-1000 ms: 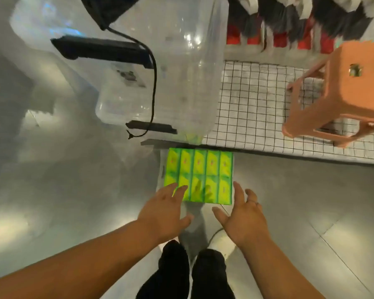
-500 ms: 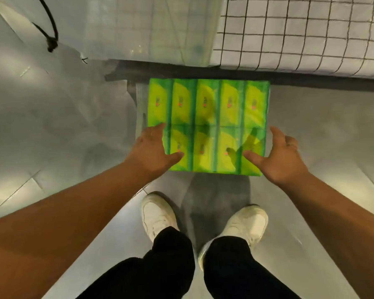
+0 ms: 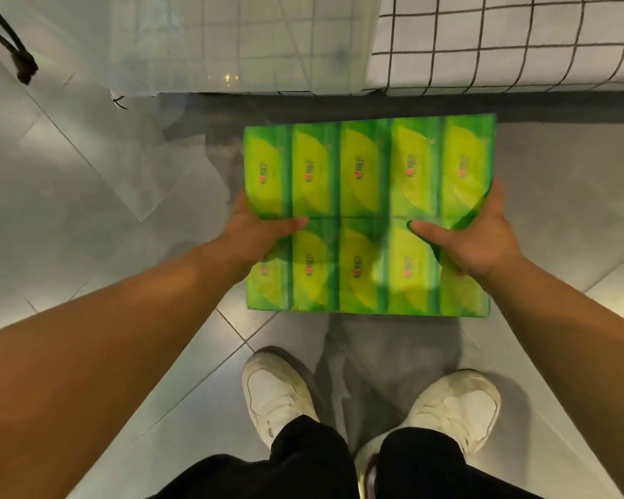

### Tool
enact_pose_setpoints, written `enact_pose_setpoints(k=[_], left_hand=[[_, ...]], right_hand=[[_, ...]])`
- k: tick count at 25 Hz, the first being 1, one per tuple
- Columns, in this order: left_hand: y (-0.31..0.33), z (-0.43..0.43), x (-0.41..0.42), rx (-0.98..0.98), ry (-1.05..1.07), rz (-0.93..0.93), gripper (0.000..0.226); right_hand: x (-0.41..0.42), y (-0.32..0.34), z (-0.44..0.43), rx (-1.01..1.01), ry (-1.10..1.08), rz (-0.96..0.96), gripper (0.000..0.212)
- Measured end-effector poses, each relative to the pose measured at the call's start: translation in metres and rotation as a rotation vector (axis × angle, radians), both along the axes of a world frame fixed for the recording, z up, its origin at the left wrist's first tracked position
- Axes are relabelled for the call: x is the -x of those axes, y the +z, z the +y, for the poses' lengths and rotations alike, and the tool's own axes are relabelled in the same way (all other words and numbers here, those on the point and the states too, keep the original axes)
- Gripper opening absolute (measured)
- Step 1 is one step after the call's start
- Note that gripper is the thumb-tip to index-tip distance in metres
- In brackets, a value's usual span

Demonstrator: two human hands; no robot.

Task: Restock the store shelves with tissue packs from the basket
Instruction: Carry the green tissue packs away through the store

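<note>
Green tissue pack [image 3: 368, 181] sits at centre frame, over the floor [image 3: 87, 246] and short of the wire shelf [image 3: 519, 37] at upper right. Left hand [image 3: 256, 228] and right hand [image 3: 480, 239] grip opposite side edges, thumbs on top. Judged a balanced hold for a wide, soft bundle.

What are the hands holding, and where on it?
The green tissue multipack, by its side edges: left hand on the left edge, right hand on the right.

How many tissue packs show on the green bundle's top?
10: five in the far row, five in the near row of the bundle. The left hand and right hand overlap end packs; any beneath are hidden.
</note>
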State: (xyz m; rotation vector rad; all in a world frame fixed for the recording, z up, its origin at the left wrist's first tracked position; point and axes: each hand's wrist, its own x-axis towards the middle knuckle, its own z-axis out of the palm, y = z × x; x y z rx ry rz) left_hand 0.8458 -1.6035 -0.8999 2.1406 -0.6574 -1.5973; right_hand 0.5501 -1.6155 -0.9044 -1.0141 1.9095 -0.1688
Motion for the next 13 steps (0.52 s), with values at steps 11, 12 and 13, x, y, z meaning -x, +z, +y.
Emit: enact_pose_setpoints(k=[11,12,13], left_hand=[[0.116,0.080,0.029,-0.013,-0.065,0.032,0.095],[0.136,0.082,0.029,-0.023,-0.076,0.018,0.100],[0.157,0.082,0.028,-0.050,-0.080,0.006,0.103]], right_hand=[[0.036,0.115,0.091,0.018,-0.281,-0.032,0.105],[0.040,0.135,0.100,0.040,-0.296,-0.039,0.097],[0.043,0.157,0.109,0.047,-0.305,-0.024,0.092]])
